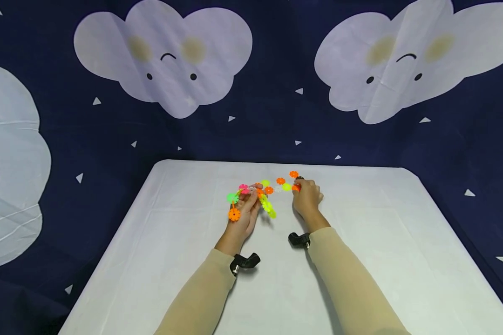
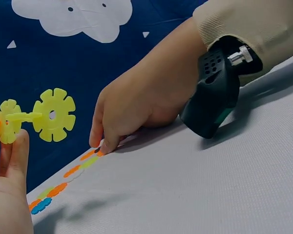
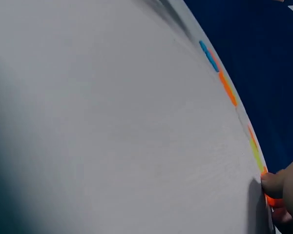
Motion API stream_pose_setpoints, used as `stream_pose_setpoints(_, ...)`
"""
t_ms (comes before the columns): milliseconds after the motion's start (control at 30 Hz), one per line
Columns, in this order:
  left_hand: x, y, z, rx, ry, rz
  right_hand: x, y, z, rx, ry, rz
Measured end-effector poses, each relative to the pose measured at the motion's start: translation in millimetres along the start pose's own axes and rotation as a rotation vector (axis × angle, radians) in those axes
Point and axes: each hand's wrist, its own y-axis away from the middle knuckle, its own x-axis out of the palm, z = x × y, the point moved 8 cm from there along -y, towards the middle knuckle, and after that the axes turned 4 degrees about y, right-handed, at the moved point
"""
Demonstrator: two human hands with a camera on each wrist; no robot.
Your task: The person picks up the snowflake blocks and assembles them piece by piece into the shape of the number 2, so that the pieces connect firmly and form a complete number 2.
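Flower-shaped snap discs are joined into a branching piece, with a green disc [image 1: 232,198], an orange disc [image 1: 234,214], a pink disc [image 1: 244,188] and a run of yellow discs [image 1: 267,204]. My left hand [image 1: 248,214] holds this piece above the table, and its fingers hide part of it. In the left wrist view, a yellow disc [image 2: 54,115] sticks out beyond the fingertips. At the far side of the table, my right hand [image 1: 308,200] pinches an orange disc [image 3: 274,201] between thumb and fingers at the tabletop. A dark disc [image 1: 300,177] shows just behind that hand.
Loose discs lie flat between the hands: orange [image 1: 281,181], yellow-green [image 1: 287,187], clear [image 1: 278,189] and a blue disc [image 2: 41,205]. Another orange disc [image 1: 294,174] is near the back edge of the white table [image 1: 184,232]. A dark blue cloud-print cloth [image 1: 268,135] hangs behind.
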Motion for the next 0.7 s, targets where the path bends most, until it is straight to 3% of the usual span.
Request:
stream_pose_setpoints(133, -0.9, 0.1, 0.5, 0.003, 0.013, -0.024, -2.4, 4.1, -2.9, -0.008, -0.098, 0.014)
stream_pose_setpoints(400, -1.6, -1.6, 2.0, -0.007, 0.01, -0.028, -14.2, 37.8, -8.0, -0.146, -0.284, 0.049)
stream_pose_setpoints(500, -4.9, -1.3, 1.6, -0.011, 0.002, -0.045, -14.1, 52.6, -10.0, -0.113, -0.399, 0.059)
stream_pose_setpoints(700, -9.0, -1.3, 3.6, -0.028, 0.043, -0.132, -12.7, 77.1, -4.3, 0.006, -0.776, 0.122)
